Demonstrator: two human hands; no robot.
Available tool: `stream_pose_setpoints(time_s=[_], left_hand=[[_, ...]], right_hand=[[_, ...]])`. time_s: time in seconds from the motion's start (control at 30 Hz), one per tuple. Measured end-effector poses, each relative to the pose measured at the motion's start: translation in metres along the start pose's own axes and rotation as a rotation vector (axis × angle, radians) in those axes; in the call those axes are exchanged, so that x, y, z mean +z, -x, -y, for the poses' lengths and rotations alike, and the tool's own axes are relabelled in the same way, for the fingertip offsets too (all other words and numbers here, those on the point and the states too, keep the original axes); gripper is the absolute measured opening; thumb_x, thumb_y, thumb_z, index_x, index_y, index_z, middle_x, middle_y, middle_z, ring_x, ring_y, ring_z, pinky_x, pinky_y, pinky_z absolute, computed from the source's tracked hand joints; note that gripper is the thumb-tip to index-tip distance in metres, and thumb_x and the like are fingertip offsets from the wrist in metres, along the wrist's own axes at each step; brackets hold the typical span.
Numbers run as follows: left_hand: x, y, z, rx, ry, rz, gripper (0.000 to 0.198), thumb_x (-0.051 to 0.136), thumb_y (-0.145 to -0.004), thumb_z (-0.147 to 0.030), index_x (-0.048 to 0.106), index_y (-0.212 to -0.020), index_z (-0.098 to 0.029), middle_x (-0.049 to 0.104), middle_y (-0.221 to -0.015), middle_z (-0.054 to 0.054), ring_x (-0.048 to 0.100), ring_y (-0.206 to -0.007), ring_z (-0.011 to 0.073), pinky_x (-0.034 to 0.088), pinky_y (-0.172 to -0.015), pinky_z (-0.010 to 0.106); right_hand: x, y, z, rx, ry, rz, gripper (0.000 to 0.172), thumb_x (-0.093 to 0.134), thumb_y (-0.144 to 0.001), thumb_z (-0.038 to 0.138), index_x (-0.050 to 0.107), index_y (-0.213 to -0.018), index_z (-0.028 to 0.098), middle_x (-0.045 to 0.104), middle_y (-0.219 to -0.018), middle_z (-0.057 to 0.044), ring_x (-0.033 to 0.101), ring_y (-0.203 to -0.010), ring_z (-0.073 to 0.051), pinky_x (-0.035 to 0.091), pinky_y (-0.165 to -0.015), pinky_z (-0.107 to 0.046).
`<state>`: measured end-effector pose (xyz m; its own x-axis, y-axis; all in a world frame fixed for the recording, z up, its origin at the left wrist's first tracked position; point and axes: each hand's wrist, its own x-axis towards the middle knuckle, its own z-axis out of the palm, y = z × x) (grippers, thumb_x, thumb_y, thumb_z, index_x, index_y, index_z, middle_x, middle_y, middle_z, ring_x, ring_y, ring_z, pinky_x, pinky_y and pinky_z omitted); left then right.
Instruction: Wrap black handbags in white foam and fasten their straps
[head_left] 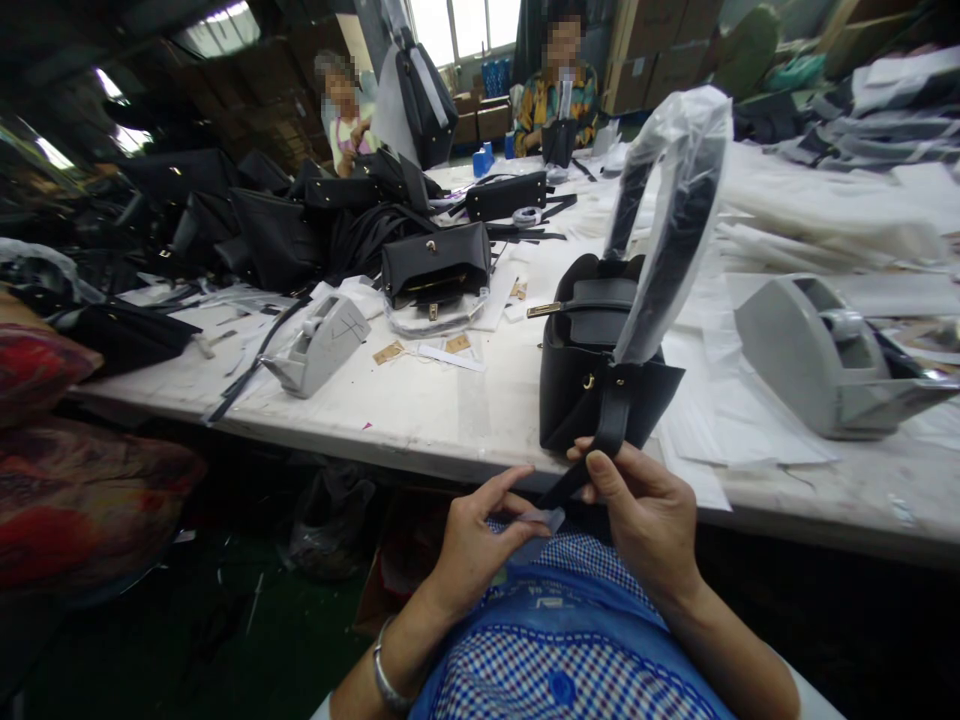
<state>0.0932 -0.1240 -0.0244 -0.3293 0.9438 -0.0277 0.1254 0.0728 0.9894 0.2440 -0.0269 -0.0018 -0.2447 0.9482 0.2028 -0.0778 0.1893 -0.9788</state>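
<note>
A black handbag (574, 385) stands upright at the table's front edge, its tall handles (679, 230) wrapped in clear plastic. A black strap (613, 415) hangs from the bag's side and runs down over the edge toward my lap. My right hand (645, 500) pinches this strap between thumb and fingers, just below the bag. Lower down, my left hand (487, 530) is closed at the strap's end, with thumb and forefinger on a small whitish translucent piece (544, 520) there. Whether that piece is tape or film I cannot tell.
Grey tape dispensers stand left (319, 345) and right (825, 360) of the bag. Another black handbag (435, 265) lies behind. Black bags (274, 235) pile up at the left. White sheets (825, 225) lie at the right. Two people sit across the table (420, 400); a red-patterned sleeve (82, 490) is at left.
</note>
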Motion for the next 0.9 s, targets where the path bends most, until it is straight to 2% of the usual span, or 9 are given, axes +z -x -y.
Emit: stream_pose_setpoints(time_s=[0.7,0.83,0.9], left_hand=[[0.001,0.001,-0.001,-0.076,0.114,0.025,0.061,0.084,-0.070,-0.018,0.063,-0.128,-0.022,0.077,-0.078,-0.002,0.072,-0.074,0.0156,0.057,-0.080,0.027],[0.005,-0.004,-0.003,-0.131,0.200,-0.003,0.057,0.081,-0.073,-0.019,0.064,-0.126,-0.019,0.078,-0.081,0.001,0.073,-0.076,0.0161,0.057,-0.079,0.027],[0.009,-0.010,-0.006,-0.165,0.247,-0.016,0.055,0.081,-0.072,-0.021,0.065,-0.124,-0.018,0.078,-0.085,0.002,0.073,-0.080,0.0168,0.057,-0.080,0.026]], right_hand=[[-0.004,-0.001,-0.005,-0.017,0.014,0.058,0.016,0.070,-0.087,0.033,0.077,-0.098,0.024,0.074,-0.088,-0.002,0.059,-0.050,-0.008,0.051,-0.048,-0.021],[-0.008,-0.004,-0.003,-0.024,0.126,0.127,0.018,0.069,-0.088,0.035,0.078,-0.099,0.023,0.067,-0.071,0.001,0.059,-0.052,-0.010,0.049,-0.049,-0.021],[-0.009,-0.006,-0.004,-0.011,0.189,0.163,0.019,0.068,-0.089,0.036,0.077,-0.100,0.023,0.067,-0.069,0.001,0.061,-0.055,-0.012,0.049,-0.051,-0.021]])
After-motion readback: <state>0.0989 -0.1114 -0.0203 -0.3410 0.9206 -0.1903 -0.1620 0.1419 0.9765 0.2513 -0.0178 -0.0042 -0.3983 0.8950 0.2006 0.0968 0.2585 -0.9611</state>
